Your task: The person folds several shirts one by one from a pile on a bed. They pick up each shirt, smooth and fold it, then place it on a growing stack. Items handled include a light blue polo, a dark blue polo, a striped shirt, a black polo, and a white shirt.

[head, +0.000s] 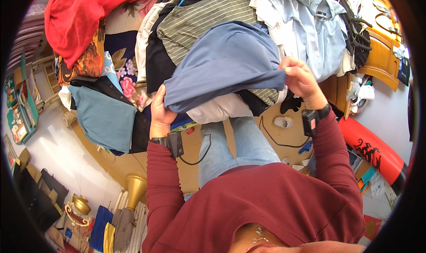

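Observation:
A blue-grey cloth garment (229,56) stretches between my two hands, its near edge folded over. My left hand (162,108) grips its left end, with the thumb on top. At the right end, my right hand (299,78) pinches a corner between thumb and fingers. Beneath it lies an olive garment with pale stripes (203,20) on top of black and white clothes. To the right, a light blue collared shirt (319,36) rests on the pile. A folded teal garment (103,113) sits on black cloth at the left. The garment's full shape is hidden by its folds.
Red cloth (80,23) covers the pile's far left, above a floral bedspread (128,80). Black hangers (356,36) lie at the right near a wooden headboard (379,56). A red cylinder (372,146) leans at the right. Cables trail across the floor (276,133) beside my legs.

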